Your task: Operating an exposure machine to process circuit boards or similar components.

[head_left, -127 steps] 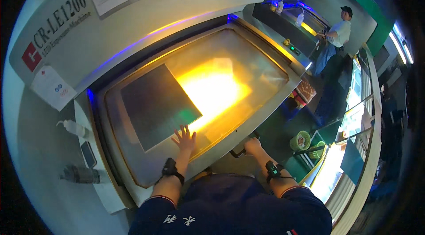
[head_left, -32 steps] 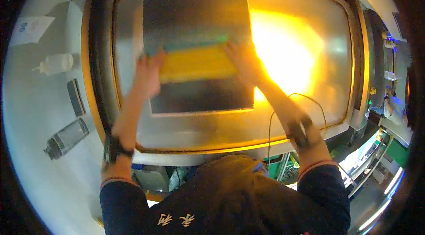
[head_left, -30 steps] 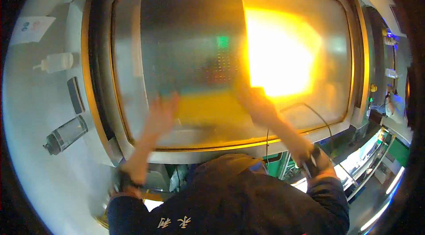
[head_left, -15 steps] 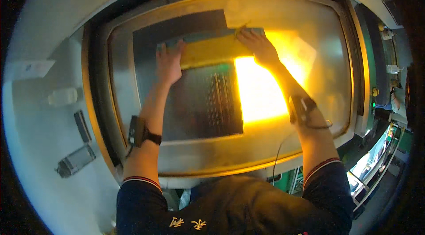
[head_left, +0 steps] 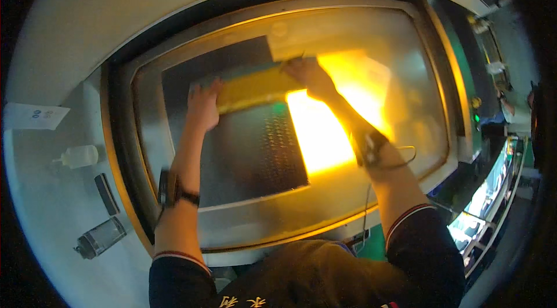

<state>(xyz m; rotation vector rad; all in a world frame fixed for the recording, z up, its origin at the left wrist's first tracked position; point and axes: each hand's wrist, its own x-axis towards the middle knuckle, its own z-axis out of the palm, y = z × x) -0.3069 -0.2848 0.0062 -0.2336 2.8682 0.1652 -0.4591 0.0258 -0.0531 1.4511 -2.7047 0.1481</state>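
Both my hands hold a long, broad yellow bar (head_left: pixel 250 89) with a grey-green strip along its far edge. It lies across a dark rectangular sheet (head_left: pixel 232 157) on a shiny metal bed (head_left: pixel 255 215). My left hand (head_left: pixel 203 108) grips the bar's left end, thumb toward the yellow face. At the right end my right hand (head_left: pixel 310 76) is closed on it, with fingers partly blurred. A thin dark strand sticks up beside that hand. Whether the bar presses on the sheet or hovers just over it, I cannot tell.
A raised frame (head_left: pixel 118 151) surrounds the bed. Strong yellow light glares off the metal right of the sheet. On the left ledge are a pale squeeze bottle (head_left: pixel 81 157), a dark bar (head_left: pixel 107 194), a clear cylinder (head_left: pixel 101 238) and a paper (head_left: pixel 38 116). A cable hangs near my right forearm.
The whole view has shifted and tilted, so the bed and sheet sit lower and further left in it. Both hands keep hold of the bar, which stays at nearly the same place over the sheet.
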